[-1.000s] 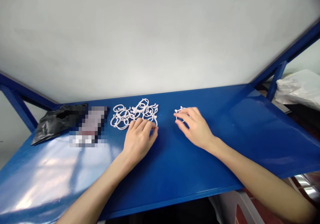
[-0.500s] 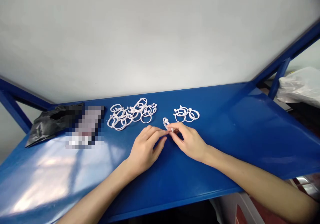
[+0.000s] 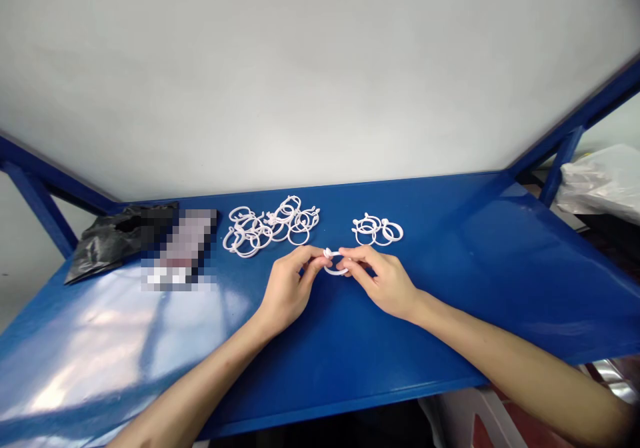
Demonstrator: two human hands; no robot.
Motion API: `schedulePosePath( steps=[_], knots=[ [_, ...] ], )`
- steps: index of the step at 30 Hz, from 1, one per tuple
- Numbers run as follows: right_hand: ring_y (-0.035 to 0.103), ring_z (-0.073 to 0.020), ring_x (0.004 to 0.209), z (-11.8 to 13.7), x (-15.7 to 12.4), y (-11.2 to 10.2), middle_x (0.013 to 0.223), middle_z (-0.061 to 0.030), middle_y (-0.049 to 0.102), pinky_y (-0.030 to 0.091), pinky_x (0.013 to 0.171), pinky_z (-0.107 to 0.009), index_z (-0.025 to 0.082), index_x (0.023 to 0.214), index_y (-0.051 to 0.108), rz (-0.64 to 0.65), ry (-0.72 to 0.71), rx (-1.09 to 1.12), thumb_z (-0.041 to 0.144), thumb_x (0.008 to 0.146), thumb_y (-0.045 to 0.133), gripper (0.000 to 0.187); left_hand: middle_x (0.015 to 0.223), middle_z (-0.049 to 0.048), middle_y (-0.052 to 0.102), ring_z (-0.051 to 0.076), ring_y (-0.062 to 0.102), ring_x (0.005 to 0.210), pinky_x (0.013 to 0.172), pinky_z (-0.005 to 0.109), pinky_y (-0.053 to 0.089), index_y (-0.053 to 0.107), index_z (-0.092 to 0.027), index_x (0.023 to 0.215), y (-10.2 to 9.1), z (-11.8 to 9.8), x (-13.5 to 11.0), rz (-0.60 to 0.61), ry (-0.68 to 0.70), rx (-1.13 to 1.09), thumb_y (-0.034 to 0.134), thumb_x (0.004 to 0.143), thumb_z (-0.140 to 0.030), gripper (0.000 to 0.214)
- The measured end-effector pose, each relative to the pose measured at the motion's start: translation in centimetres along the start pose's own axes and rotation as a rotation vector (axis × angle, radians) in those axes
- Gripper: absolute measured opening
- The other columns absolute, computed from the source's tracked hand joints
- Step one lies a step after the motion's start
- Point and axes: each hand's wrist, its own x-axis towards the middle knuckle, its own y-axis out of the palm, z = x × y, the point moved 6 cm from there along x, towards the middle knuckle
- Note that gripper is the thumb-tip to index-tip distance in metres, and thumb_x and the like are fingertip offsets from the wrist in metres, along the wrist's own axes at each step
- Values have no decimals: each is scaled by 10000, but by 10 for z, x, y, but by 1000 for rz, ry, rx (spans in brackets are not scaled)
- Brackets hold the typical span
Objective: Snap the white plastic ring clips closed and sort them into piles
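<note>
Between my hands is a white plastic curtain ring (image 3: 336, 273), held just above the blue table. My left hand (image 3: 293, 288) pinches its left side, where a small knob or clasp shows. The fingertips of my right hand (image 3: 385, 281) are closed on its opposite side and partly cover it. Beyond my left hand lies a tangled pile of white curtain rings (image 3: 299, 244). A smaller group of similar rings (image 3: 401, 232) rests just past my right hand.
The blue table (image 3: 310, 368) runs up to a pale wall (image 3: 320, 88). At the left lie a crumpled black plastic bag (image 3: 95, 245) and a blurred-out flat object (image 3: 183, 245). Blue frame bars flank both sides; a clear plastic bag (image 3: 600, 181) sits beyond the right one.
The ring has turned from nearly edge-on to showing its round opening. My left fingers have closed on its left side. The view has shifted slightly.
</note>
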Motion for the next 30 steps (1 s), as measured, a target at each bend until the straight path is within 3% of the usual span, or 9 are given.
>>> schedulePosePath(
  steps=[8,12,17,20,23,27,30],
  knots=[
    [767,-155,823,-1,0,4,977,-13,779,624,674,-242,245,1120,659,53,47,50,297,1020,553,154,801,20,752,130,627,657,633,242,492,709,-189,902,9,10,-3,59,-167,-228,557,972,-370,246],
    [766,-138,814,4,-2,5,958,5,776,615,688,-222,244,1084,657,75,32,76,269,1018,559,120,835,26,762,147,678,741,707,257,516,708,-191,864,9,8,-5,32,-146,-227,554,972,-324,231],
    [763,-158,883,11,-2,5,1018,-17,772,620,772,-256,235,1088,649,56,-106,-46,233,1021,549,120,853,22,760,154,702,776,738,262,526,692,-191,903,9,2,-3,60,-62,-147,528,999,-299,218],
    [744,-181,981,9,4,0,1096,-45,764,613,855,-301,225,1163,642,-18,-217,-200,192,1020,537,181,920,26,751,164,676,808,744,277,520,687,-207,979,2,0,4,61,59,64,532,1008,-317,192],
    [722,-198,1004,1,13,-14,1093,-62,755,600,896,-351,212,1158,665,-100,-279,-365,166,1021,512,210,1003,56,735,226,640,937,849,357,512,674,-206,1061,-12,6,11,-52,186,443,556,993,-302,167],
    [648,-252,976,-19,25,-41,1041,-102,703,592,810,-411,192,1062,723,-194,-176,-615,194,1007,529,201,1013,109,679,290,584,954,853,422,487,703,-178,1018,-18,23,17,-62,218,828,624,942,-295,160],
    [584,-286,971,-28,29,-54,1077,-133,648,579,754,-445,198,1098,742,-222,-91,-773,215,986,561,213,994,105,665,280,568,921,822,411,466,716,-190,898,-19,28,18,-49,236,890,611,943,-232,122]
  ],
)
